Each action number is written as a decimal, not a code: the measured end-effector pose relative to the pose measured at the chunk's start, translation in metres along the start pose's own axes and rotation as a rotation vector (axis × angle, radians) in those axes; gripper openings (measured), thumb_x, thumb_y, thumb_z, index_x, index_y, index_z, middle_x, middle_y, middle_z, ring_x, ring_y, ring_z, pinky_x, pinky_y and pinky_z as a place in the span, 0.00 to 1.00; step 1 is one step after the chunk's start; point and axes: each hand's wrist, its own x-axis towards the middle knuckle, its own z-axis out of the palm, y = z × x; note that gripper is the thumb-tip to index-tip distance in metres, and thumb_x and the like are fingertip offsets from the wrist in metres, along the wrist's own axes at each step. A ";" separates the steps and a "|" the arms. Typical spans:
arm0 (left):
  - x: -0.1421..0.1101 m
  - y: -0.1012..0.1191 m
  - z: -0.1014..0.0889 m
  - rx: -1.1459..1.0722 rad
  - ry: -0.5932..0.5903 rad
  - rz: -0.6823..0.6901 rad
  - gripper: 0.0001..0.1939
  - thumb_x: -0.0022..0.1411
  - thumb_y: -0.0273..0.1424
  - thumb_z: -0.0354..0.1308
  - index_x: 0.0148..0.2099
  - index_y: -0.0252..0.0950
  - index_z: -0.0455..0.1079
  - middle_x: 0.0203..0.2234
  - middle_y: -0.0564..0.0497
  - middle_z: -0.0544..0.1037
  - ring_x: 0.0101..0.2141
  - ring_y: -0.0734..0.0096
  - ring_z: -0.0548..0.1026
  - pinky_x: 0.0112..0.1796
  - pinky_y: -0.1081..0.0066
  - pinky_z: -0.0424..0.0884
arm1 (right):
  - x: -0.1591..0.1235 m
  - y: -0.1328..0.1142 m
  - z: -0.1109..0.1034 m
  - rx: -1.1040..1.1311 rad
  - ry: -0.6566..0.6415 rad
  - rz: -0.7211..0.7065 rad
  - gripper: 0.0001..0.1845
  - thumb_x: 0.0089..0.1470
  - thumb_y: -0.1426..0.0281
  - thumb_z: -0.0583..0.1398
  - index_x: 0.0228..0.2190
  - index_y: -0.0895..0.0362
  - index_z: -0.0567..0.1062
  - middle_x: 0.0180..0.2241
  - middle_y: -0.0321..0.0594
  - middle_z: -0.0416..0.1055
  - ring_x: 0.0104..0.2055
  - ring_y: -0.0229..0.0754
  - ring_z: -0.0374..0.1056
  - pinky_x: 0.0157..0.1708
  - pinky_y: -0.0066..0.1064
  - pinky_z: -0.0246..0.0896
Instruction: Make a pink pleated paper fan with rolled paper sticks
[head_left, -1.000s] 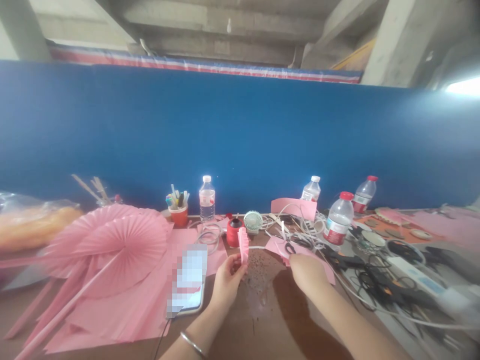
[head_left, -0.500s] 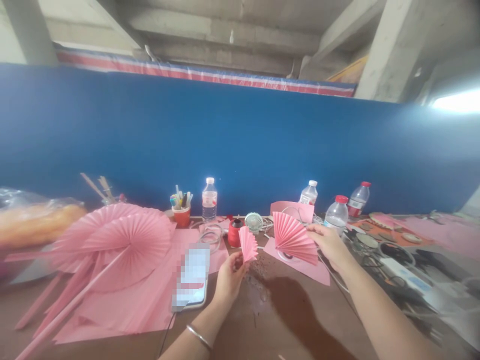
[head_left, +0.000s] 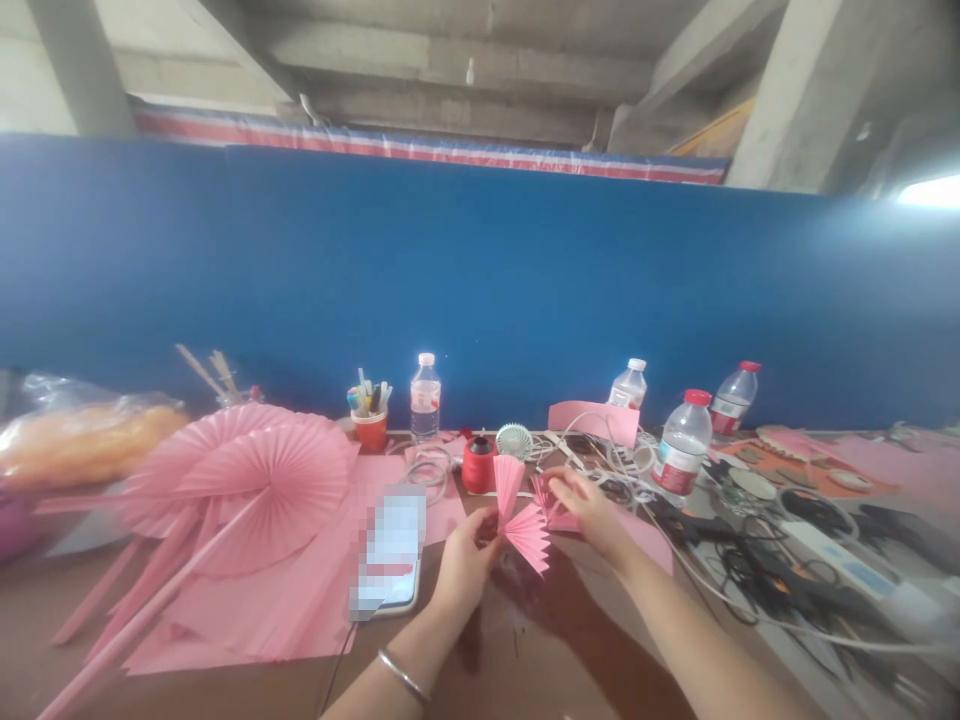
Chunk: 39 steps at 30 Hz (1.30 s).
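No legible txt or nos.; labels (head_left: pixel 678 466) on btls (head_left: pixel 685 440) too blurry/small.

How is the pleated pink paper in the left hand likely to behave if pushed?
The pleated paper is probably very light, since the left hand pinches it at one end. Its creases likely make it stiff lengthwise but springy across, as it fans outward. A hard push might crumple its thin zigzag edge.

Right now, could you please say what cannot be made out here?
Head view:
Pleated pink paper: base hidden by the left hand.
Phone: screen mostly masked by pixelation.
Nearest red-capped bottle: label wording too small.
Long pink handle: end cut off by bottom edge.
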 end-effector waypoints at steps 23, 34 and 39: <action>-0.008 0.010 0.009 0.098 -0.201 -0.093 0.10 0.52 0.27 0.53 0.39 0.36 0.67 0.31 0.48 0.74 0.34 0.67 0.72 0.37 0.68 0.67 | -0.020 0.035 0.037 0.367 0.087 0.256 0.19 0.45 0.55 0.57 0.19 0.58 0.65 0.13 0.30 0.58 0.17 0.34 0.54 0.18 0.26 0.48; -0.009 0.053 -0.006 0.831 -0.025 0.085 0.14 0.58 0.28 0.44 0.44 0.41 0.67 0.37 0.51 0.74 0.38 0.69 0.71 0.39 0.71 0.63 | -0.015 0.040 0.029 -0.422 0.102 0.041 0.17 0.47 0.58 0.54 0.33 0.58 0.70 0.32 0.40 0.68 0.33 0.44 0.65 0.30 0.30 0.56; 0.043 0.062 -0.046 1.268 -0.066 -0.084 0.10 0.54 0.27 0.47 0.34 0.37 0.71 0.35 0.45 0.74 0.36 0.64 0.71 0.37 0.67 0.64 | -0.022 0.033 0.029 -0.466 0.193 -0.180 0.17 0.49 0.68 0.53 0.43 0.54 0.64 0.42 0.42 0.63 0.41 0.44 0.64 0.37 0.33 0.60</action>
